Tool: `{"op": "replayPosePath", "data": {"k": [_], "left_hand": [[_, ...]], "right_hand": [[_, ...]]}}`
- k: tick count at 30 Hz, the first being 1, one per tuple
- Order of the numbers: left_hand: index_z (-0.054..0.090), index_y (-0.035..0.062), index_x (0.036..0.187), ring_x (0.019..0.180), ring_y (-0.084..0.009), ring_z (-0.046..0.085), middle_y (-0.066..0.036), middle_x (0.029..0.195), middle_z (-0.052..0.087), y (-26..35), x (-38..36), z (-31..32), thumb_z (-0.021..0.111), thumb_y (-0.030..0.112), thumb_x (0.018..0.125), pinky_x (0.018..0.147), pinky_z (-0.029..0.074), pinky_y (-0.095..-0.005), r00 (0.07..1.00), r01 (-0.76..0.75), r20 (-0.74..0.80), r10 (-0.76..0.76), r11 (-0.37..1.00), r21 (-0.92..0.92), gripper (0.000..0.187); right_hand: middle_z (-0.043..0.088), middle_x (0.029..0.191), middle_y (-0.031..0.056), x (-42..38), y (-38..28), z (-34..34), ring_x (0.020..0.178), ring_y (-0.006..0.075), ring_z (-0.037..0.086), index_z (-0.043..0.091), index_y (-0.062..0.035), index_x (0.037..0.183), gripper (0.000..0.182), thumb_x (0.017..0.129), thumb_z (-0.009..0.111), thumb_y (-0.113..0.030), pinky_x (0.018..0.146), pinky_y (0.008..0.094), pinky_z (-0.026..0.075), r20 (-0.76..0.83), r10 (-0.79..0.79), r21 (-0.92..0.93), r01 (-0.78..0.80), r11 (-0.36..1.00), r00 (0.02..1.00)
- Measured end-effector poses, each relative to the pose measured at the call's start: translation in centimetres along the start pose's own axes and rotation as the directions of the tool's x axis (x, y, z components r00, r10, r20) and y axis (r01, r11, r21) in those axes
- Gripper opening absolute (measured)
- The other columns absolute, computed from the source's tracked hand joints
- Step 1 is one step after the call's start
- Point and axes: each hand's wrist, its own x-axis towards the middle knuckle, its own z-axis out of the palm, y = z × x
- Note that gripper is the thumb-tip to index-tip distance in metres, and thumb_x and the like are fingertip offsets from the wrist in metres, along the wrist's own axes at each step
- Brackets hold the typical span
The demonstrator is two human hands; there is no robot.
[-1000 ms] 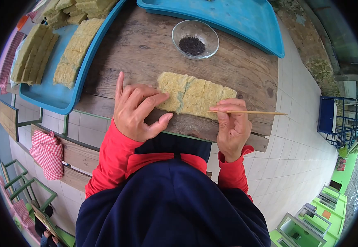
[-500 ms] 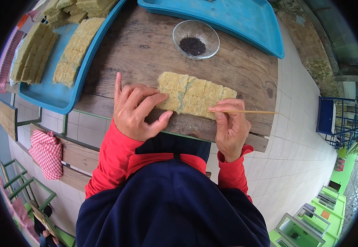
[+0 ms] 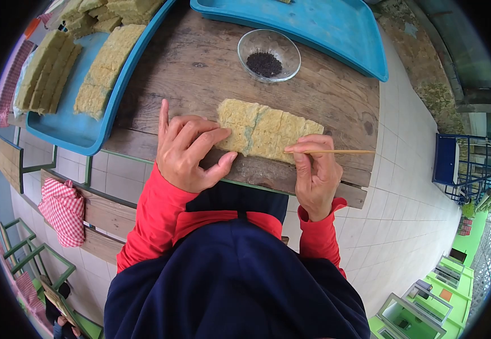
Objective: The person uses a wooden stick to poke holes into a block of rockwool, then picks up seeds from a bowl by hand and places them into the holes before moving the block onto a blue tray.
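Observation:
A yellowish slab of rockwool [image 3: 268,131], with a greenish streak across it, lies on the wooden table near its front edge. My left hand [image 3: 186,151] is at the slab's left end, fingers apart, the index fingertip touching it and the thumb held off below. Between the thumb and fingers of my right hand [image 3: 316,175] is a thin wooden skewer [image 3: 353,151]. Its inner tip is at the slab's lower right part, and the other end sticks out to the right. Beyond the slab stands a glass bowl [image 3: 269,55] of small dark seeds [image 3: 264,64].
At the left a blue tray [image 3: 94,131] holds several rockwool slabs [image 3: 110,65]. Another blue tray [image 3: 336,35] sits at the table's far right. A wooden bench [image 3: 107,214] with a red checked cloth [image 3: 63,212] is at the lower left. Part of another person shows at the bottom left.
The skewer's outer end has shifted slightly left and up, along with a small move of my right hand. My left hand and the slab stay in place.

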Motion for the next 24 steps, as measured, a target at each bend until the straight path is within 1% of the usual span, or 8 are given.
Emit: {"op": "replayPosePath", "data": {"k": [2, 4, 7, 11, 13, 16, 19, 24], "left_hand": [[0.072, 0.0152, 0.09, 0.088, -0.0202, 0.06, 0.001, 0.087, 0.064, 0.0, 0.0, 0.0, 0.079, 0.024, 0.061, 0.111, 0.024, -0.0591, 1.0, -0.003, -0.004, 0.003, 1.0, -0.001, 0.031], [0.072, 0.0153, 0.09, 0.088, -0.0201, 0.06, 0.001, 0.087, 0.064, -0.1, 0.0, 0.1, 0.079, 0.024, 0.061, 0.111, 0.024, -0.0589, 1.0, -0.006, -0.009, 0.006, 1.0, -0.002, 0.031], [0.072, 0.0154, 0.09, 0.088, -0.0202, 0.06, 0.001, 0.087, 0.064, -0.1, 0.0, 0.1, 0.079, 0.024, 0.062, 0.112, 0.024, -0.0588, 1.0, -0.008, -0.016, 0.008, 1.0, -0.006, 0.031], [0.072, 0.013, 0.09, 0.089, -0.0219, 0.06, -0.001, 0.089, 0.065, 0.0, 0.0, -0.1, 0.078, 0.024, 0.063, 0.112, 0.025, -0.0575, 1.0, -0.007, -0.002, 0.007, 1.0, -0.01, 0.03], [0.073, 0.0106, 0.09, 0.091, -0.0238, 0.061, -0.003, 0.09, 0.067, 0.0, 0.0, -0.1, 0.078, 0.023, 0.064, 0.112, 0.025, -0.0562, 1.0, -0.007, 0.006, 0.007, 1.0, -0.016, 0.03], [0.073, 0.0109, 0.09, 0.091, -0.0236, 0.061, -0.003, 0.09, 0.067, 0.1, 0.0, -0.2, 0.078, 0.022, 0.064, 0.113, 0.024, -0.0558, 1.0, -0.005, 0.007, 0.005, 1.0, -0.018, 0.029], [0.073, 0.0113, 0.09, 0.091, -0.0233, 0.061, -0.003, 0.091, 0.067, 0.1, 0.0, -0.2, 0.077, 0.021, 0.065, 0.113, 0.024, -0.0555, 1.0, -0.003, 0.01, 0.003, 1.0, -0.016, 0.027], [0.072, 0.0118, 0.089, 0.09, -0.0231, 0.061, -0.003, 0.09, 0.067, 0.1, 0.0, -0.1, 0.076, 0.019, 0.066, 0.113, 0.025, -0.0554, 1.0, 0.001, 0.011, -0.001, 1.0, -0.023, 0.025]], "right_hand": [[0.062, 0.089, 0.0105, -0.1, 0.1, 0.0, 0.084, 0.0205, 0.061, 0.065, -0.0045, 0.09, 0.002, 0.089, 0.064, -0.004, 0.062, 0.0282, 0.049, 0.01, 0.019, 0.016, -0.019, 1.0, 1.0], [0.06, 0.095, 0.0117, -0.1, 0.1, 0.1, 0.084, 0.0159, 0.061, 0.062, -0.0014, 0.094, 0.003, 0.092, 0.06, -0.002, 0.07, 0.027, 0.051, -0.066, 0.107, 0.296, -0.083, 0.952, 0.992], [0.058, 0.099, 0.012, 0.3, -0.7, -0.2, 0.085, 0.0131, 0.061, 0.059, 0.0008, 0.096, 0.004, 0.093, 0.056, 0.001, 0.076, 0.0263, 0.051, -0.096, 0.142, 0.407, -0.091, 0.909, 0.985], [0.06, 0.096, 0.0105, 0.8, -0.9, 0.0, 0.085, 0.0149, 0.061, 0.059, 0.0005, 0.095, 0.003, 0.093, 0.057, 0.001, 0.075, 0.0272, 0.051, -0.131, 0.085, 0.357, -0.033, 0.934, 0.988], [0.061, 0.093, 0.0095, 1.2, -0.9, 0.2, 0.083, 0.0174, 0.061, 0.061, -0.0007, 0.094, 0.003, 0.092, 0.059, 0.0, 0.074, 0.0279, 0.051, -0.142, -0.004, 0.238, 0.038, 0.971, 0.99], [0.062, 0.091, 0.0095, 1.7, -1.3, 0.7, 0.082, 0.0199, 0.061, 0.063, -0.0018, 0.092, 0.002, 0.09, 0.062, -0.001, 0.071, 0.0285, 0.05, -0.083, 0.018, 0.119, -0.008, 0.993, 0.996], [0.061, 0.091, 0.0107, 1.5, -0.8, 1.6, 0.081, 0.02, 0.061, 0.064, -0.0023, 0.091, 0.002, 0.089, 0.063, -0.001, 0.069, 0.0279, 0.049, -0.061, 0.106, 0.164, -0.095, 0.982, 0.993], [0.061, 0.09, 0.0099, 1.4, -0.9, 1.9, 0.08, 0.0188, 0.06, 0.065, -0.0025, 0.091, 0.003, 0.088, 0.065, -0.002, 0.066, 0.027, 0.049, -0.075, 0.108, 0.178, -0.094, 0.98, 0.991]]}}
